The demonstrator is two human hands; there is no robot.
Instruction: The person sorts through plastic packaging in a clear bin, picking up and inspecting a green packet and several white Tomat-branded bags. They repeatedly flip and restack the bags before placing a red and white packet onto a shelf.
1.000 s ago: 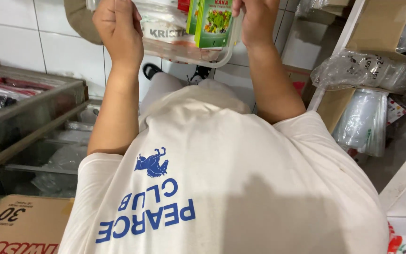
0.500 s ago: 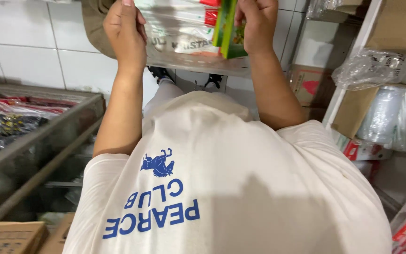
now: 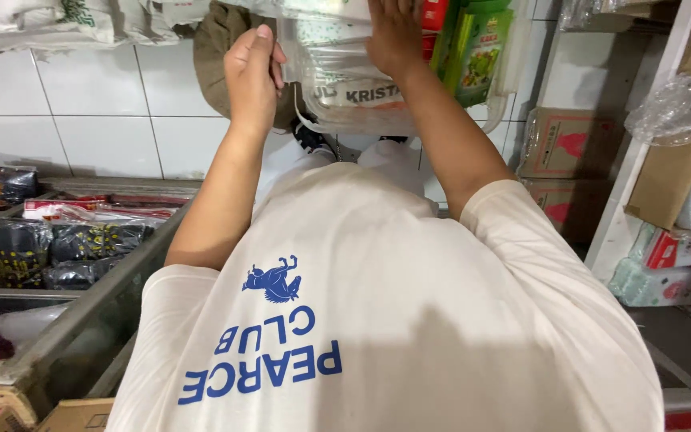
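I see both arms raised ahead of the chest, hands up at the top of the view. A clear plastic bag (image 3: 361,88) hangs between the two hands, its lower edge sagging just below them.

Left hand (image 3: 253,76): at the bag's left edge, fingers pointing up and curled toward it, thumb side against the plastic. It looks to be pinching the edge, but the fingertips are partly hidden by the bag, so I cannot tell how firm the hold is.

Right hand (image 3: 395,36): higher, pressed on the bag's upper front, fingers spread and bent over the plastic, grasping it. The fingertips run off the top of the view.

Just right of the right hand, a green packet (image 3: 477,52) stands upright, seen through the plastic; whether it sits inside the bag or behind it I cannot tell. A red packet (image 3: 433,16) shows beside it, touching the right hand's far side.

Behind the left hand, a brown cloth bundle (image 3: 216,48) hangs on the white tiled wall (image 3: 105,120). Below and left of the left arm, a glass-topped case (image 3: 65,320) holds dark packets (image 3: 9,240). Right of the right arm, shelves (image 3: 641,176) carry cardboard boxes (image 3: 565,144).
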